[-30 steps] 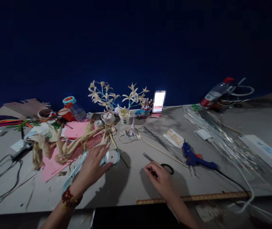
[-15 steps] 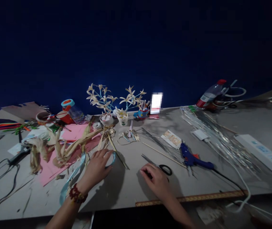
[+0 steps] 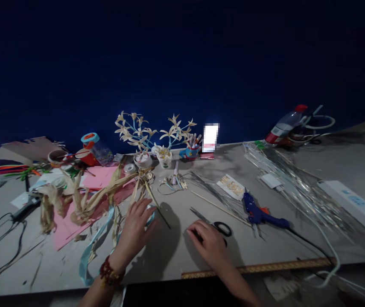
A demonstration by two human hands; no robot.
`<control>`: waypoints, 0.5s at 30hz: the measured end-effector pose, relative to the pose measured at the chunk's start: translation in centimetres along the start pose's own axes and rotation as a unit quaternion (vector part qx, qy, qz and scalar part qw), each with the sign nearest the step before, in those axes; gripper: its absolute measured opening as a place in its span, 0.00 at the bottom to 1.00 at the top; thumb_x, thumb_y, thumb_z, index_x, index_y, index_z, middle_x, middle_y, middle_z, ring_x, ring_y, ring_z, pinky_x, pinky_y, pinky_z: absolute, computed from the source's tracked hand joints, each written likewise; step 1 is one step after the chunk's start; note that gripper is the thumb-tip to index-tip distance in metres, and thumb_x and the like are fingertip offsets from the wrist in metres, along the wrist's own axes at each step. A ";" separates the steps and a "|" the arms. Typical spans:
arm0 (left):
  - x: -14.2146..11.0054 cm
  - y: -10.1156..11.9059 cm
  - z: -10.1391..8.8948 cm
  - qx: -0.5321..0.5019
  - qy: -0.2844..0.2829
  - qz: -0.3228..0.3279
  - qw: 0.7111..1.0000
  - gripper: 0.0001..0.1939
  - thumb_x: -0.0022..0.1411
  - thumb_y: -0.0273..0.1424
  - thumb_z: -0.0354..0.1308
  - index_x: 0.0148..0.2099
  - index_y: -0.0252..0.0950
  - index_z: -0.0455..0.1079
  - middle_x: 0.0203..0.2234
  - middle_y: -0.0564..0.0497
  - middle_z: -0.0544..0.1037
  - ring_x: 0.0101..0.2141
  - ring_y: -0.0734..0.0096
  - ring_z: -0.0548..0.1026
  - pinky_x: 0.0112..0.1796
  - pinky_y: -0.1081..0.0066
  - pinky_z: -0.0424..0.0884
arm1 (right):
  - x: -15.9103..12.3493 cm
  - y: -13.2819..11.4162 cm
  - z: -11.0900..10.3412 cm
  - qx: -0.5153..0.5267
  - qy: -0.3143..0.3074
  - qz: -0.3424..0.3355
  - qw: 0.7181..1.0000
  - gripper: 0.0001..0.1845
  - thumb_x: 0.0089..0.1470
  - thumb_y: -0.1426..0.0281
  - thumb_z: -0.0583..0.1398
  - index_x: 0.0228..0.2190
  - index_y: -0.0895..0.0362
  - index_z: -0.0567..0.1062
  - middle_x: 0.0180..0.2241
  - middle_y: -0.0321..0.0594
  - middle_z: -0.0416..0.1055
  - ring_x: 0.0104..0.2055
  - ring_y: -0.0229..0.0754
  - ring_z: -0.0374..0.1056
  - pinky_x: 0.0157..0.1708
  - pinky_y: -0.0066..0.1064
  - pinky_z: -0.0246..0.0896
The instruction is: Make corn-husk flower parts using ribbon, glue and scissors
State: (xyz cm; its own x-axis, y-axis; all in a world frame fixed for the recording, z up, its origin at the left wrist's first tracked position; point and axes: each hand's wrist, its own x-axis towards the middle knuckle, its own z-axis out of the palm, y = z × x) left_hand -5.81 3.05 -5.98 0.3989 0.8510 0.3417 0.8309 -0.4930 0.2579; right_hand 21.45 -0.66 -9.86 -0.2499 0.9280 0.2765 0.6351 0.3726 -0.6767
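Observation:
My left hand (image 3: 136, 226) lies over a roll of light blue ribbon (image 3: 151, 216), its fingers stretched and a little apart. Most of the roll is hidden beneath the palm. A loose light blue ribbon (image 3: 88, 251) runs along the table left of my wrist. My right hand (image 3: 208, 244) rests on the table, loosely curled, with nothing visible in its fingers. Just behind it lie black-handled scissors (image 3: 223, 229), partly covered by the hand. Dried corn husks (image 3: 84, 209) spread over pink paper (image 3: 62, 228) to the left.
A blue glue gun (image 3: 264, 215) with its cord lies at right, near thin wires (image 3: 216, 194) and a stick (image 3: 217, 207). Two pots of husk flowers (image 3: 164, 160) stand at the back. A power strip (image 3: 355, 204) and a patterned strip (image 3: 275, 266) lie farther right and in front.
My left hand has shifted right and nearer over the ribbon roll, covering the white face that showed before. My right hand stays beside the scissors. The view has shifted slightly.

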 end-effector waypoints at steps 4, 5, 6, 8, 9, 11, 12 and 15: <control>0.6 2.7 -0.3 -0.070 0.011 0.040 0.997 0.10 0.68 0.27 0.55 0.49 0.39 0.74 0.51 0.43 0.77 0.57 0.54 0.69 0.57 0.49 0.65 | 0.2 -0.6 -0.3 0.019 0.022 0.011 1.000 0.11 0.67 0.62 0.54 0.40 0.54 0.73 0.37 0.43 0.76 0.36 0.46 0.73 0.37 0.37 0.67; 0.7 3.6 0.0 -0.091 -0.010 0.053 0.994 0.11 0.67 0.27 0.55 0.49 0.39 0.74 0.51 0.43 0.77 0.56 0.54 0.70 0.56 0.51 0.67 | 0.4 -1.1 -0.5 0.022 0.029 0.000 0.999 0.14 0.66 0.60 0.54 0.46 0.55 0.72 0.43 0.47 0.75 0.41 0.48 0.73 0.41 0.39 0.67; 0.7 4.5 0.3 -0.112 -0.046 0.070 0.990 0.11 0.66 0.27 0.56 0.48 0.39 0.75 0.50 0.44 0.78 0.54 0.55 0.71 0.55 0.54 0.68 | 0.7 -1.7 -0.7 0.023 0.024 -0.023 0.999 0.20 0.65 0.57 0.56 0.52 0.56 0.70 0.49 0.51 0.74 0.46 0.50 0.72 0.46 0.41 0.67; 0.6 6.2 1.4 -0.164 -0.131 0.116 0.971 0.09 0.63 0.29 0.60 0.45 0.40 0.77 0.48 0.46 0.80 0.50 0.57 0.74 0.53 0.59 0.70 | 1.6 -3.1 -1.1 0.025 -0.032 -0.098 0.994 0.33 0.62 0.51 0.57 0.61 0.57 0.63 0.59 0.54 0.68 0.58 0.55 0.64 0.57 0.47 0.60; 0.5 6.8 1.9 -0.193 -0.150 0.148 0.958 0.10 0.61 0.30 0.61 0.45 0.41 0.78 0.46 0.47 0.81 0.50 0.58 0.75 0.53 0.61 0.70 | 2.1 -3.8 -1.3 0.030 -0.082 -0.139 0.986 0.35 0.61 0.48 0.56 0.62 0.56 0.63 0.60 0.51 0.67 0.60 0.56 0.62 0.59 0.48 0.57; 0.1 7.7 2.7 -0.208 -0.150 0.154 0.954 0.16 0.61 0.31 0.61 0.51 0.39 0.76 0.49 0.45 0.81 0.50 0.57 0.75 0.53 0.64 0.71 | 3.0 -5.1 -1.7 0.035 -0.166 -0.188 0.967 0.32 0.63 0.48 0.53 0.60 0.52 0.67 0.57 0.45 0.71 0.58 0.54 0.63 0.60 0.47 0.55; -0.1 8.0 2.9 -0.209 -0.148 0.158 0.953 0.18 0.61 0.31 0.62 0.53 0.39 0.75 0.51 0.46 0.80 0.50 0.57 0.75 0.53 0.65 0.71 | 3.3 -5.6 -2.0 0.033 -0.195 -0.199 0.960 0.31 0.64 0.48 0.51 0.60 0.52 0.68 0.57 0.44 0.73 0.58 0.53 0.63 0.59 0.47 0.55; -0.4 8.4 2.2 -0.187 -0.135 0.198 0.953 0.16 0.62 0.32 0.61 0.52 0.41 0.75 0.49 0.49 0.82 0.49 0.61 0.77 0.52 0.68 0.72 | 3.9 -6.4 -3.2 0.020 -0.233 -0.207 0.950 0.30 0.67 0.50 0.47 0.60 0.52 0.69 0.58 0.43 0.72 0.58 0.52 0.63 0.59 0.46 0.55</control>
State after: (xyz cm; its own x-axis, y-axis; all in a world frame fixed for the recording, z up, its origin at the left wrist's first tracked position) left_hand 1.89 -1.01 -5.93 0.7792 0.5760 0.2472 0.4188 -0.7718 0.4785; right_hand 18.80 0.57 -2.28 -0.7752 0.5997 0.1984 0.3850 0.6976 -0.6043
